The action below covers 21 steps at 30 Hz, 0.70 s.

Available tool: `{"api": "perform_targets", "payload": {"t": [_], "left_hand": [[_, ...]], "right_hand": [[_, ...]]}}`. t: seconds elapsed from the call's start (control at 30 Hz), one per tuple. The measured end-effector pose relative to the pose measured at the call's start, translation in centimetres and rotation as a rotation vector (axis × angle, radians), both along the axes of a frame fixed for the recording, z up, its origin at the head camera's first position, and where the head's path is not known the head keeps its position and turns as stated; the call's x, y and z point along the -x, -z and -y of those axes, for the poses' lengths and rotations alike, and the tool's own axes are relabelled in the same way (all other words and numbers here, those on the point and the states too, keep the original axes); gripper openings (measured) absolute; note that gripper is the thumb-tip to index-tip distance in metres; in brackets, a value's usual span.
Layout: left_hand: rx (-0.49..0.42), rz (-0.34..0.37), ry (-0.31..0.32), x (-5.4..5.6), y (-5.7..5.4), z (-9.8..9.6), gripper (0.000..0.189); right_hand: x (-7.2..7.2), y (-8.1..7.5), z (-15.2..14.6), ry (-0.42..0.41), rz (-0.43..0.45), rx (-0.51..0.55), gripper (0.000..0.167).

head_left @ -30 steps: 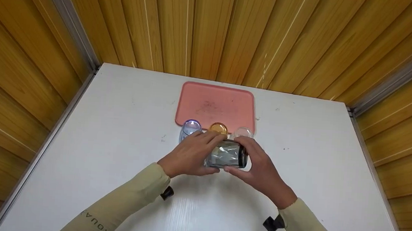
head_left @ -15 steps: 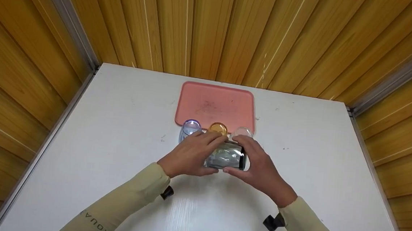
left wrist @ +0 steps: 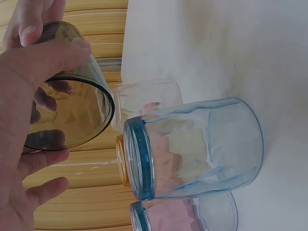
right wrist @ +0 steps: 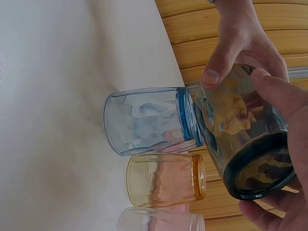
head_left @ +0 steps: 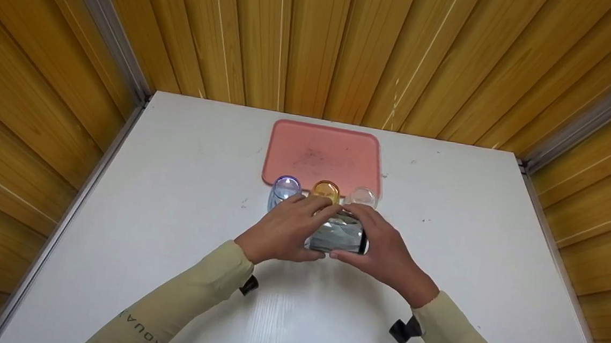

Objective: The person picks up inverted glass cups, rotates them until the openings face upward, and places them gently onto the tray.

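Observation:
Both hands hold a smoky dark glass tumbler [head_left: 337, 235] on its side, raised above the table. Its open mouth points toward the left, and the thick dark base faces right. My left hand [head_left: 285, 228] grips the mouth end, its thumb [left wrist: 67, 54] lying along the wall. Around the base end curl the fingers and thumb of my right hand [head_left: 383, 247]. Just beyond the hands, upturned glasses stand in a row: blue ones [left wrist: 192, 149] at left, an amber one [right wrist: 163, 180] in the middle and a clear one [head_left: 362, 197] at right. The hands partly hide them in the head view.
A pink tray [head_left: 323, 154] with dark smudges lies behind the row of glasses. The white table [head_left: 205, 148] reaches back to wood-patterned panels [head_left: 314, 43], which also enclose both sides. Metal rails [head_left: 111, 34] run along the corners.
The smoky tumbler has turned slightly in the hands, so less of its dark base shows in the head view. Both hands keep their hold, the right fingertips shifting a little toward the left.

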<state>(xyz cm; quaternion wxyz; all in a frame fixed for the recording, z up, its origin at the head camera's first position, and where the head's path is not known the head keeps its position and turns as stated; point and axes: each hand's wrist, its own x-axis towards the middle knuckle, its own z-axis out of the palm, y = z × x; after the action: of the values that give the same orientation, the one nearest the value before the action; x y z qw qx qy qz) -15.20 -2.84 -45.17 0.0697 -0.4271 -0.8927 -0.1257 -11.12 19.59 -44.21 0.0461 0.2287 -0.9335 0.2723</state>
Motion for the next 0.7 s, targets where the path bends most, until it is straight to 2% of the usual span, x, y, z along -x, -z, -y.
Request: {"api": "perform_targets", "payload": {"t": [0.43,0.7], "left_hand": [[0.021,0.006,-0.005,-0.33,-0.42,-0.21,0.100],[0.017,0.037,-0.015,-0.50,-0.51,-0.27,0.101]], "right_hand": [[-0.10,0.29,-0.05,0.020,0.068,-0.024,0.088],[0.01,0.55,-0.39,-0.004,0.109,0.029,0.085]]}}
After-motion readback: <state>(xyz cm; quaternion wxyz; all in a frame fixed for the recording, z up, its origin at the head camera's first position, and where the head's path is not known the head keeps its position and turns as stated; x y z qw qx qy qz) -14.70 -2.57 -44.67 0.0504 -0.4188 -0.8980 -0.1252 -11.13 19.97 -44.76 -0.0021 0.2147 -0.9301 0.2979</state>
